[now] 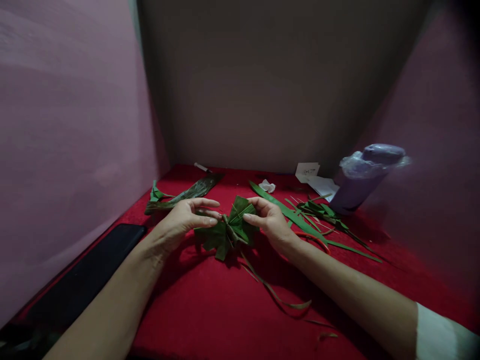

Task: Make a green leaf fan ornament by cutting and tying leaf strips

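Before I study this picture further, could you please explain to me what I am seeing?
There is no machine here, only one person's bare left hand and right hand. The single picture comes from a camera worn on the head, looking forward and down. The right hand pinches a folded leaf bundle; the left is beside it, though its touch is unclear. On the red surface are a long leaf strip, a flat black object and a purple container.
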Motion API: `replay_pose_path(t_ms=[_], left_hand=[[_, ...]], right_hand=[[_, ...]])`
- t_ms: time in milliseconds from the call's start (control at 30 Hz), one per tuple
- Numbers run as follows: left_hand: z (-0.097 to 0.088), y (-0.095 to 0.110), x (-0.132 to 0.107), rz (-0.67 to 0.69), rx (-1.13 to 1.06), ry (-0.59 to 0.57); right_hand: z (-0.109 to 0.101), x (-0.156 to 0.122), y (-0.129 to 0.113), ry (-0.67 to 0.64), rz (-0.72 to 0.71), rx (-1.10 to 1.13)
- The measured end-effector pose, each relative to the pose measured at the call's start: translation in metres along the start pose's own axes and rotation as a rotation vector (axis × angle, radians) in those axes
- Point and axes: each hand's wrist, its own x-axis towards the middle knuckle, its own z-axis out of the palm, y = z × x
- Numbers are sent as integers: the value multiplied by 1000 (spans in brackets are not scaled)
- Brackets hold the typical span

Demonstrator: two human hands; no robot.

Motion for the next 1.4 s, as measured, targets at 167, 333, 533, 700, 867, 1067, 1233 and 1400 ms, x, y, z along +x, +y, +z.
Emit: replay_pose_path(t_ms=[167, 333, 533, 700, 867, 1067, 1233, 1400], left_hand=[[2, -2, 1, 38, -26, 21], [6, -2, -1, 33, -73, 49], [8, -4, 0, 32, -84, 39], [8, -4, 1, 30, -22, 70], [11, -3, -1, 6, -58, 62], [11, -5, 1, 6, -78, 77], [11, -6, 2, 4, -113, 83], [13, -5, 2, -5, -149, 100]], right_hand=[[3, -1, -2, 22, -2, 27], [4, -2, -2, 35, -4, 43], [6, -2, -1, 82, -22, 14], [8, -4, -3, 70, -42, -6], [10, -6, -3, 95, -44, -13], [11, -5, -2, 94, -48, -9], [10, -6, -2, 101, -54, -12], [10, -5, 2, 111, -71, -23]])
